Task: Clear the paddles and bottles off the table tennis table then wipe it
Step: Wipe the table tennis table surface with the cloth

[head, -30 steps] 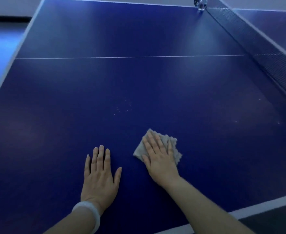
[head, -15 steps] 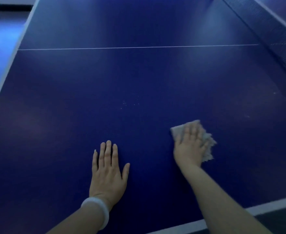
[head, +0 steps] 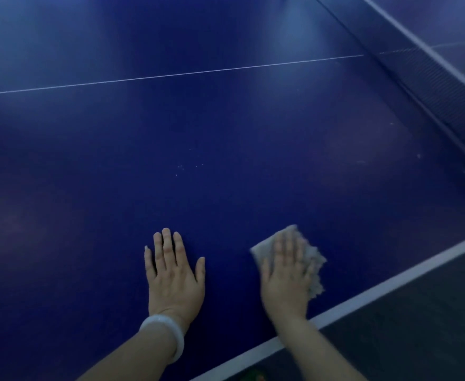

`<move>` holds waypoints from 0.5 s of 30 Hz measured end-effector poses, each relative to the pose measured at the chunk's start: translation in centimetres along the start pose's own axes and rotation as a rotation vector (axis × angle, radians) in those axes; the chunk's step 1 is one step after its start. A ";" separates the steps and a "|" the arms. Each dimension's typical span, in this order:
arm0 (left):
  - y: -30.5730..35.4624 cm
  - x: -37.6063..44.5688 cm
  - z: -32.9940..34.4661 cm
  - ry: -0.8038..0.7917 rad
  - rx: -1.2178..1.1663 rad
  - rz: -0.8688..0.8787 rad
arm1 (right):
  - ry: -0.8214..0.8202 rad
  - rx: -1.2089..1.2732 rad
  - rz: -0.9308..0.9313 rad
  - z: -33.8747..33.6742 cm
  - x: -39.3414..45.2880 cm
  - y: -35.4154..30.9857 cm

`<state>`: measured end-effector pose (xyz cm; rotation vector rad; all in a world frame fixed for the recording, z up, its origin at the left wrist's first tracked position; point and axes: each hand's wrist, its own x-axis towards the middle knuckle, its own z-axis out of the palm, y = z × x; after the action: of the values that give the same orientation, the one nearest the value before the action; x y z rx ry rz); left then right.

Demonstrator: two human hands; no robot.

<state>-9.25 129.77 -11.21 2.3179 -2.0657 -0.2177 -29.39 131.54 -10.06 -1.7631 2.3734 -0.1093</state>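
With the left hand [head: 175, 273] spread flat on the table [head: 225, 119] and the right hand [head: 287, 273] pressing straight fingers on the cloth [head: 315, 259] at five o'clock, the specks [head: 190, 166] toward twelve risk being missed if strokes stay short.

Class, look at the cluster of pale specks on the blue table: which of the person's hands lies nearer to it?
Left. The left hand lies flat just below the specks; the right hand, pressing the cloth, is farther right.

Blue table [head: 225, 127], grey cloth [head: 315, 259]
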 end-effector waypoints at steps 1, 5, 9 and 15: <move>0.0 0.0 0.0 -0.001 -0.002 0.003 | -0.010 -0.008 -0.124 0.5 -1.9 -0.9; 0.1 0.1 -0.1 0.012 -0.016 0.014 | -0.074 -0.058 -0.397 0.5 -5.3 2.6; -0.1 -0.1 -0.2 -0.008 -0.005 0.018 | -0.036 -0.050 -0.125 -0.4 -4.3 9.0; 0.1 0.2 -1.0 -0.034 -0.088 -0.005 | -0.032 -0.033 -0.053 -0.6 -3.0 10.6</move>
<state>-9.18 129.49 -10.23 2.2841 -2.0221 -0.3427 -38.61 137.50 -10.94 -1.8290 2.3201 -0.0490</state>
